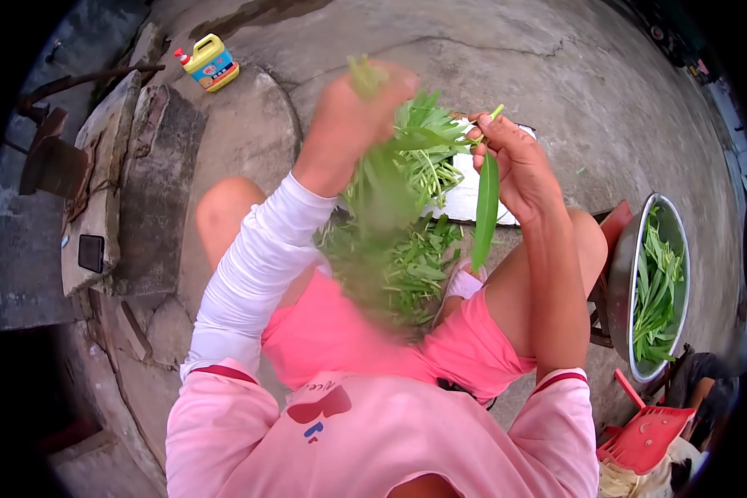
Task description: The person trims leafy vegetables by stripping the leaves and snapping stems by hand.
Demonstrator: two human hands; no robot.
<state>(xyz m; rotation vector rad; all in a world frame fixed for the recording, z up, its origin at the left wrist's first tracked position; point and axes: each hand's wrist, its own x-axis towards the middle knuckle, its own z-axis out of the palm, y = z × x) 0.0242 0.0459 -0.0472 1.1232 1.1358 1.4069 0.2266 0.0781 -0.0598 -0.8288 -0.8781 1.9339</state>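
Observation:
My left hand (358, 112), smeared by motion, is closed round a bunch of water spinach (378, 191) that hangs down over my lap, with stem ends poking out above the fist. Pinched in my right hand (515, 158) is a single water spinach stem (490, 116) with one long leaf (487, 212) dangling below. Between the two hands, a pile of greens (430, 149) lies on a white board (473, 187). Loose leaves (419, 270) cover the ground beneath, near my shoe.
To the right stands a metal basin (639, 274) of leafy greens, with a red dustpan (649, 438) below it. A yellow jug (212, 64) sits on the concrete at upper left. A phone (91, 253) rests on a stone block (149, 191).

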